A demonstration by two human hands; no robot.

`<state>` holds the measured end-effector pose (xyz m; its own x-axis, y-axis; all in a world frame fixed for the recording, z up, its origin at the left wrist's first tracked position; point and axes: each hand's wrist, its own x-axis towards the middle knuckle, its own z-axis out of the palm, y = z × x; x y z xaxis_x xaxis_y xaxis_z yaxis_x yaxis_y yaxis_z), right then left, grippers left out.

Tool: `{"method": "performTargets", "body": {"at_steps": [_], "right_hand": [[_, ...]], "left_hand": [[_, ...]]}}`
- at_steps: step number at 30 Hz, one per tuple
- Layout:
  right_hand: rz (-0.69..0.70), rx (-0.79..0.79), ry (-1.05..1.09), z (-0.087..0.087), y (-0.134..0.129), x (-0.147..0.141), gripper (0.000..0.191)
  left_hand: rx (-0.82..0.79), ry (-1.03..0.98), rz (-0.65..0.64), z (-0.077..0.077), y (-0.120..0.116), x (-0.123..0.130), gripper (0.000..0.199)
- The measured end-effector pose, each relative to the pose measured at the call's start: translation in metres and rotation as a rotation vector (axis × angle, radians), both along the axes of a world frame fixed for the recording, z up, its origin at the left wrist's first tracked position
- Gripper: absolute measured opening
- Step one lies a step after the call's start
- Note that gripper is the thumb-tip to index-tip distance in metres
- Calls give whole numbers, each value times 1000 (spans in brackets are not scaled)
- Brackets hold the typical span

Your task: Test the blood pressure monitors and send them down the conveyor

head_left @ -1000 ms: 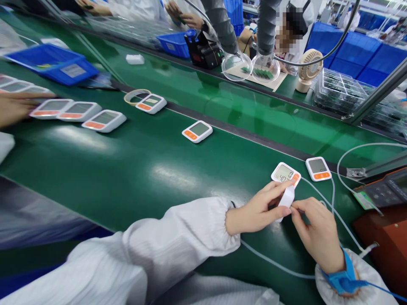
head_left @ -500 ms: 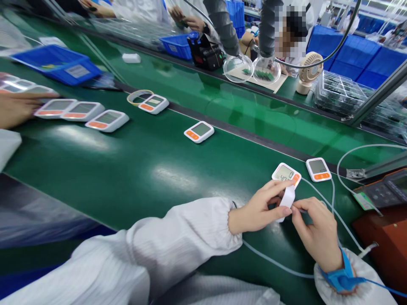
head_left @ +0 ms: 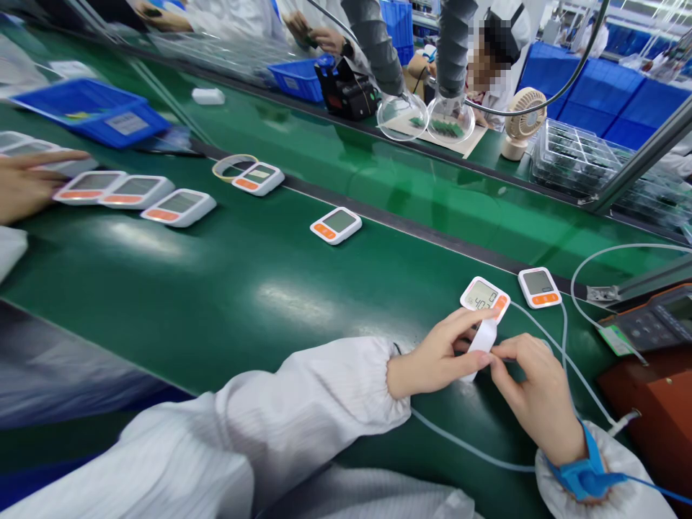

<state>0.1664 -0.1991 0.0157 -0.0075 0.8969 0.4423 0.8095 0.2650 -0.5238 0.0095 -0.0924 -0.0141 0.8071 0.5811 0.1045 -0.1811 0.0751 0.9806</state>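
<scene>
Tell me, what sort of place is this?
Probably an electronics factory's assembly or testing line: white-and-orange devices lie along a green workbench, grey ducts hang beyond, and people in white workwear work opposite.

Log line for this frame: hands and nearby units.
left hand: holds white device | right hand: fingertips at its side, blue wrist strap | beyond: orange-buttoned unit, digits showing

My green bench (head_left: 227,288), dotted with monitors.
On the left I have a blue bin (head_left: 100,130), with three monitors (head_left: 135,190) nearer; then one monitor (head_left: 257,178) at a ring (head_left: 217,171), a lone one (head_left: 336,225), a lit one (head_left: 483,293) and a far-right one (head_left: 539,287), plus tubing (head_left: 459,447).
</scene>
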Motion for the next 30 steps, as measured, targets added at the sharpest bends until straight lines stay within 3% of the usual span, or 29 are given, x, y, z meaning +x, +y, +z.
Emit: {"method": "performTargets", "body": {"at_steps": [3, 5, 8, 11, 14, 17, 24, 30], "right_hand": [[-71, 128, -76, -3, -2, -1, 4], [-110, 116, -34, -6, -4, -5, 17], [-46, -146, 152, -12, -6, -14, 48], [-47, -324, 313, -18, -6, -19, 61], [-166, -310, 397, -21, -4, -13, 62], [-253, -286, 415, -20, -3, -3, 59], [-252, -335, 378, -14, 0, -3, 53], [-267, -418, 357, -15, 0, -3, 54]], "left_hand": [[-75, -77, 40, -6, 3, 1, 85], [-93, -97, 105, -10, 5, 2, 90], [-142, -83, 158, -16, 8, 5, 82], [-172, -68, 74, -19, 10, 7, 71], [-188, -77, -108, -18, 14, 5, 70], [-223, -66, -282, -13, 17, 3, 84], [-234, -138, -282, -11, 15, 5, 77], [-205, -55, -272, -15, 16, 5, 75]]}}
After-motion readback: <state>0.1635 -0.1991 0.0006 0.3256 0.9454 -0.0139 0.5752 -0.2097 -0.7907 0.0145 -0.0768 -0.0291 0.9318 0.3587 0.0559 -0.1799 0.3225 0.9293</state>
